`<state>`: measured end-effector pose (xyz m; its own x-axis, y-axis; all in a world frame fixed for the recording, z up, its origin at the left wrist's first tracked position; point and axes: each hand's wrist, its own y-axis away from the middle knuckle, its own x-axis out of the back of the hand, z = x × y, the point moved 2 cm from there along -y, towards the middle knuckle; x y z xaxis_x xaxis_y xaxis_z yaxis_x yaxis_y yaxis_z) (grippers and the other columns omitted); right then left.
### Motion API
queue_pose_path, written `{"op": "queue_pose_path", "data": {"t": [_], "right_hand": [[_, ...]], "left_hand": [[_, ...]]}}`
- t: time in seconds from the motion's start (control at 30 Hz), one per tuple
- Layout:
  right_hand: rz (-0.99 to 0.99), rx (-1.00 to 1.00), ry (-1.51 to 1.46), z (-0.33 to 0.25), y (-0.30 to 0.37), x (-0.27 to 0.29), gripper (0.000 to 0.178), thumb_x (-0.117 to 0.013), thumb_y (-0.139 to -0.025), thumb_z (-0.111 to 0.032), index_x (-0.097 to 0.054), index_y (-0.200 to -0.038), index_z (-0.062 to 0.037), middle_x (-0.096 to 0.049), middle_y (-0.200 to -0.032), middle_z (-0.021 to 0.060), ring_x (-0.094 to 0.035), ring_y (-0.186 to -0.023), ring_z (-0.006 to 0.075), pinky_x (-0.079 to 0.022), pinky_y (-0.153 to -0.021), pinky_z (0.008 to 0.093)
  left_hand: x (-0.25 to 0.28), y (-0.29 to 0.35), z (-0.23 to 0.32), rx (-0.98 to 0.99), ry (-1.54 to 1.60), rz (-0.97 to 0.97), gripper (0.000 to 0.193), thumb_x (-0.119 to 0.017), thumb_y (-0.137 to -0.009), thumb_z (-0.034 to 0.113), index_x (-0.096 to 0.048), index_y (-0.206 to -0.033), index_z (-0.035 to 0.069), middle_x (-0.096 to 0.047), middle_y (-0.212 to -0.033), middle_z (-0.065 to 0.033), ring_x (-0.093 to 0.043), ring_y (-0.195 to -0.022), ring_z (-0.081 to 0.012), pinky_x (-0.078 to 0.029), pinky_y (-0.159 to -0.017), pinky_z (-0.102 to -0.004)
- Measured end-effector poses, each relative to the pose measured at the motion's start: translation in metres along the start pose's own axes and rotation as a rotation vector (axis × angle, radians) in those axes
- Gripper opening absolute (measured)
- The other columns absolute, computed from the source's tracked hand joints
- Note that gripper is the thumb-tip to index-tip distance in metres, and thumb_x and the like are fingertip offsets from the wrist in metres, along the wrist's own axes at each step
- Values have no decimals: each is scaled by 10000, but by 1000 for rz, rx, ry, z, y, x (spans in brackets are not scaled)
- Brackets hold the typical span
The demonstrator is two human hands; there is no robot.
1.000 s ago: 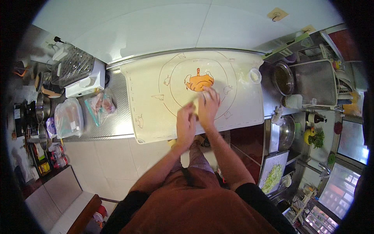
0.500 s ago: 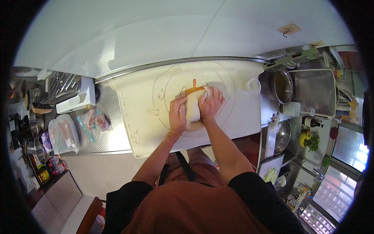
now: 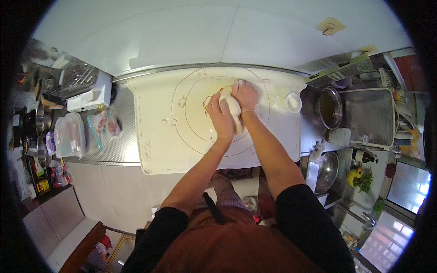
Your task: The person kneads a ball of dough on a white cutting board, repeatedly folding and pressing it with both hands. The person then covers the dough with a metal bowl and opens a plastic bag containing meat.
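Observation:
A pale lump of dough [image 3: 231, 108] lies on a white kneading mat [image 3: 154, 98] printed with circles and small drawings. Stretched long, it runs from far to near between my hands. My left hand [image 3: 220, 119] presses along its left side, fingers laid against it. Over the far right part of the dough curls my right hand [image 3: 246, 96], with its fingertips partly hidden. A small white bowl [image 3: 293, 103] holding white powder sits on the mat's right side.
Plastic bags [image 3: 104, 126] and a white appliance [image 3: 93, 98] stand on the metal counter to the left. At the right are a round metal basin with a glass lid [image 3: 329, 108], a rectangular tray [image 3: 368, 113] and a metal bowl [image 3: 327, 173]. A wall [image 3: 182, 41] rises behind the mat.
Both hands have moved slightly to the right in the picture, and the right hand is farther away. The dough looks longer and narrower. The whole view has shifted a little.

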<state>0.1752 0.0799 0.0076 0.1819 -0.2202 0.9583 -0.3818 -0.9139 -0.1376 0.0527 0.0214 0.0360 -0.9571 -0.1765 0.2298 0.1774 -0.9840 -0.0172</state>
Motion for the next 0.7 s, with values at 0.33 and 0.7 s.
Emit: {"op": "queue_pose_path", "data": {"t": [0.33, 0.7], "right_hand": [[9, -88, -610, -24, 185, 101, 204, -572, -925, -212, -609, -1060, -64, -608, -1066, 155, -576, -994, 351, -438, -861, 472], [103, -20, -372, -12, 165, 30, 328, -602, -814, -268, -597, -1084, -81, -589, -1086, 108, -506, -1053, 323, -365, -909, 486]], "left_hand": [[100, 85, 32, -30, -351, -333, 309, -543, -956, 194, -628, -1198, 21, -591, -1244, -169, -513, -1226, -357, -377, -1047, -449], [56, 33, -10, -564, -725, -286, 277, -578, -890, 240, -663, -1109, 93, -601, -1168, -95, -527, -1125, -330, -402, -947, -492]]}}
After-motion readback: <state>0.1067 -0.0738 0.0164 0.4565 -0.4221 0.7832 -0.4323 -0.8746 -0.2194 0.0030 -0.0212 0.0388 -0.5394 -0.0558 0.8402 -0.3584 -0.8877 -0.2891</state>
